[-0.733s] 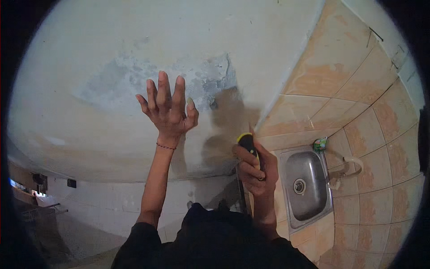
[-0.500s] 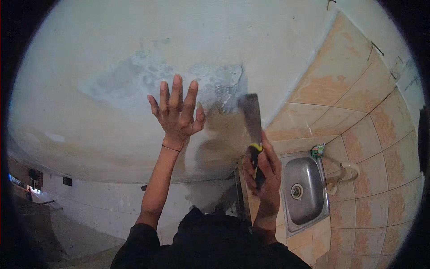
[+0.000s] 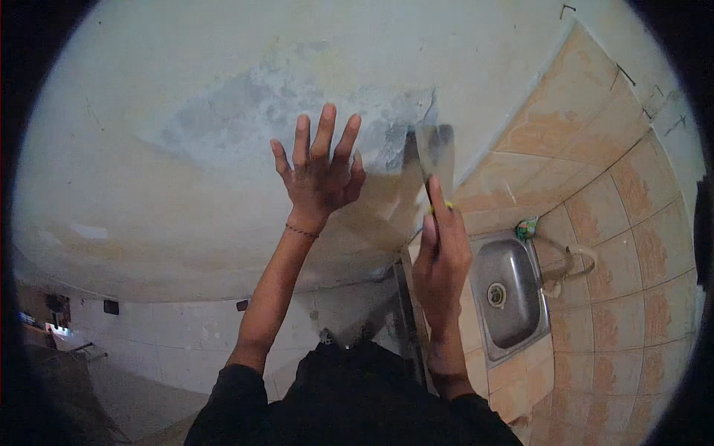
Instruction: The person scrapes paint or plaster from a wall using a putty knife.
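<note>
My left hand (image 3: pixel 320 175) rests with fingers spread against the pale wall (image 3: pixel 193 223), over the lower part of a bare grey patch (image 3: pixel 223 115) where paint has come off. A dark braided cord circles that wrist. My right hand (image 3: pixel 442 253) is wrapped around the handle of a putty knife (image 3: pixel 435 152), index finger stretched along it. The broad blade, somewhat blurred, points up at the patch's right end, beside a ragged edge of loose paint (image 3: pixel 430 108). Whether the blade touches the wall I cannot tell.
A steel sink (image 3: pixel 513 297) is set in a tiled counter (image 3: pixel 524 379) to the right, with a green packet (image 3: pixel 526 227) at its far corner and a pale curved tap (image 3: pixel 584 260) beside it. Orange-patterned tiles (image 3: pixel 617 327) cover the right wall. Bent nails (image 3: pixel 626 74) stick out above.
The putty knife has turned, its blade now higher and farther right near the loose paint edge. My right hand has rotated and risen. The view has shifted slightly; my left hand stays spread on the wall.
</note>
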The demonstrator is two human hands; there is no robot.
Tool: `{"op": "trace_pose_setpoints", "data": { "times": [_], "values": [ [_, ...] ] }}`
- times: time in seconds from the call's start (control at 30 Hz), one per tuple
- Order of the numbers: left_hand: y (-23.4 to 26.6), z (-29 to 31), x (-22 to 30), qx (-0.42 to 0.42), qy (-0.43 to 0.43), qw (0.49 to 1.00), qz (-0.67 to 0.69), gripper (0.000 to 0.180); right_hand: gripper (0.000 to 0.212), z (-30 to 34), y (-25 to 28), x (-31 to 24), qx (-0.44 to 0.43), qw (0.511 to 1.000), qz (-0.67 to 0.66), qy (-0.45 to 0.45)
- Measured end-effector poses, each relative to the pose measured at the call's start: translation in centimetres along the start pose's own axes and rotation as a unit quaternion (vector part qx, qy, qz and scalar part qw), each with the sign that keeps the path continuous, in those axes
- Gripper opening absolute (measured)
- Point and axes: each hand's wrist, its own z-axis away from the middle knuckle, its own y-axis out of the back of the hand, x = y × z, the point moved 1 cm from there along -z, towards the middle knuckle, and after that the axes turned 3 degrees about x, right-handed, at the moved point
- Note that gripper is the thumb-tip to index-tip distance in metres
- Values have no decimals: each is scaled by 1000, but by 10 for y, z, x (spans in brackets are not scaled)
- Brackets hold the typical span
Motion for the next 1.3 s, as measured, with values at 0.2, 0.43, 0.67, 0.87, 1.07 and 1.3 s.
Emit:
{"op": "trace_pose_setpoints", "data": {
  "times": [0.2,0.43,0.67,0.87,1.07,1.3],
  "values": [
    [0,1,-1,-5,1,1000,24,57,47,31,-17,11,-48,998,20,-36],
    [5,-7,2,0,-26,999,46,59,51,42,-4,33,-81,888,-406,-199],
    [6,-14,6,37,-26,997,62,51,40,36,-10,55,-97,352,-873,-324],
    [8,-18,6,53,-24,997,50,50,37,34,-24,66,-158,206,-919,-297],
    [6,-19,4,57,-22,997,45,53,41,20,-22,51,-160,213,-924,-274],
    [4,-19,4,77,-24,996,42,54,45,20,-6,50,-147,143,-930,-304]
  ]
}}
